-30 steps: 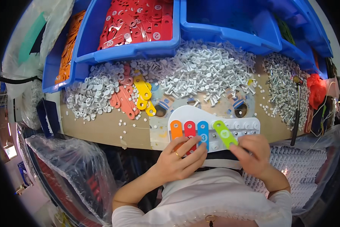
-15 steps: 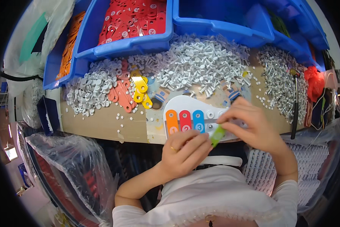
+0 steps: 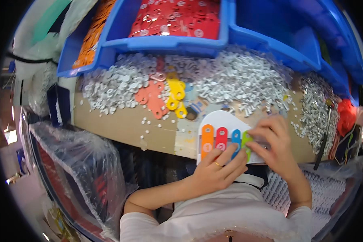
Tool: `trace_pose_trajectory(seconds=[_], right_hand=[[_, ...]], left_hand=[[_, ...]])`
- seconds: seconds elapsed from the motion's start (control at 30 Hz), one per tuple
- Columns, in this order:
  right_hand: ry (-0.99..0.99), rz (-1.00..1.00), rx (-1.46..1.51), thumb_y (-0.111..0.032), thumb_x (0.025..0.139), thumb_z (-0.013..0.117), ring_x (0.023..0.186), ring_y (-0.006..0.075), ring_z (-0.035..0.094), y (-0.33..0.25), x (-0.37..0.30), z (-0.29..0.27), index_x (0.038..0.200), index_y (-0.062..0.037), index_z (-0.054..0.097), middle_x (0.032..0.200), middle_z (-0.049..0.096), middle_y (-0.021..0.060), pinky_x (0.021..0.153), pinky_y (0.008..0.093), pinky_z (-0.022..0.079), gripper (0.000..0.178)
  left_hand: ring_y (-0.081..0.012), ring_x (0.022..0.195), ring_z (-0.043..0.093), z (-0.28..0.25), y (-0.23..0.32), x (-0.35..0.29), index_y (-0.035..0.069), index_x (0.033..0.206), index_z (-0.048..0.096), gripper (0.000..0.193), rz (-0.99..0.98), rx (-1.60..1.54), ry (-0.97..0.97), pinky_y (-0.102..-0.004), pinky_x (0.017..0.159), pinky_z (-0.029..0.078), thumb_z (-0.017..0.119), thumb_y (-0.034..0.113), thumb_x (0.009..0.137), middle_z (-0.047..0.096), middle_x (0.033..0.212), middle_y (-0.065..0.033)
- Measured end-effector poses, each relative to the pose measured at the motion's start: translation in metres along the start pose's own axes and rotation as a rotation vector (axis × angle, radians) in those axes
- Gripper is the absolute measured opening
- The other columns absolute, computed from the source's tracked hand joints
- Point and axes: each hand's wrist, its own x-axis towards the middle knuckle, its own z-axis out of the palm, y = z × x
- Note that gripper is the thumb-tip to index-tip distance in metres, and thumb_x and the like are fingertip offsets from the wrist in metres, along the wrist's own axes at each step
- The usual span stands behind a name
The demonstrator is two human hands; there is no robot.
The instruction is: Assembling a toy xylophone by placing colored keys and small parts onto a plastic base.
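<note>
A white rounded board (image 3: 217,117) lies at the table's front edge. Side by side on it are an orange strip (image 3: 207,136), a red strip (image 3: 221,139) and a blue strip (image 3: 235,138). A green strip (image 3: 245,139) lies on the board just right of the blue one. At its lower end are the curled fingers of my left hand (image 3: 218,171), which partly cover the red and blue strips. My right hand (image 3: 276,145) grips the green strip's upper part between thumb and index finger. The board's right part is mostly hidden beneath this hand.
Behind the board spread piles of white washers (image 3: 113,88), white pins (image 3: 246,76) and metal screws (image 3: 316,109). Loose pink strips (image 3: 154,99) and yellow strips (image 3: 174,90) lie between them. Blue bins (image 3: 169,42) line the back. A dark-handled tool (image 3: 323,139) rests at right.
The green strip has gone from tilted between my hands to lying along the blue strip on the board. My head view has shifted, so the table appears further right.
</note>
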Motion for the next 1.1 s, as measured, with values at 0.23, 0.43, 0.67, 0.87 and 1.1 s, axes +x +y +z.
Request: trace_pose_trajectory(seconds=[0.23,0.43,0.67,0.87,1.1], right_hand=[[0.036,-0.121,-0.157,-0.011,0.069,0.078,0.097,0.0268,0.052,-0.011,0.011,-0.006,0.100,-0.0072,0.067,0.098,0.061,0.0058,0.087,0.0402,0.039,0.032],[-0.133,-0.144,-0.187,-0.016,0.071,0.077,0.111,0.0301,0.050,-0.023,0.028,-0.009,0.109,-0.0053,0.065,0.110,0.059,0.0091,0.095,0.0412,0.038,0.042],[-0.289,-0.094,-0.206,-0.029,0.069,0.080,0.123,0.0328,0.043,-0.034,0.010,-0.001,0.131,-0.0036,0.053,0.128,0.050,0.0115,0.103,0.0463,0.030,0.072],[-0.181,-0.256,-0.106,-0.024,0.080,0.072,0.102,0.0342,0.056,-0.030,0.097,0.030,0.113,-0.0016,0.059,0.109,0.058,0.0140,0.088,0.0425,0.044,0.042],[-0.102,-0.220,-0.382,-0.015,0.084,0.066,0.085,0.0359,0.063,-0.038,0.153,0.090,0.093,0.0033,0.057,0.090,0.061,0.0194,0.076,0.0420,0.052,0.022]], left_hand=[[-0.0189,0.119,0.057,-0.028,-0.021,0.005,0.016,0.111,0.069,0.035,-0.100,-0.157,-0.001,-0.0355,0.095,0.041,0.073,0.034,0.081,0.063,0.127,0.0013],[-0.0211,0.130,0.050,-0.024,-0.026,-0.017,0.013,0.112,0.068,0.034,-0.051,-0.017,-0.092,-0.0417,0.100,0.036,0.070,0.029,0.083,0.059,0.132,-0.0006],[-0.0232,0.122,0.055,-0.031,-0.044,-0.018,0.010,0.107,0.069,0.030,-0.055,-0.071,0.049,-0.0412,0.096,0.039,0.073,0.020,0.079,0.063,0.126,-0.0027],[-0.0318,0.097,0.058,-0.057,-0.140,0.010,-0.002,0.099,0.066,0.020,-0.453,0.151,0.221,-0.0392,0.086,0.046,0.069,0.007,0.082,0.066,0.100,-0.0130],[-0.0349,0.091,0.055,-0.029,-0.152,0.046,-0.002,0.090,0.065,0.018,-0.521,0.369,0.082,-0.0414,0.082,0.047,0.070,0.012,0.081,0.061,0.093,-0.0158]])
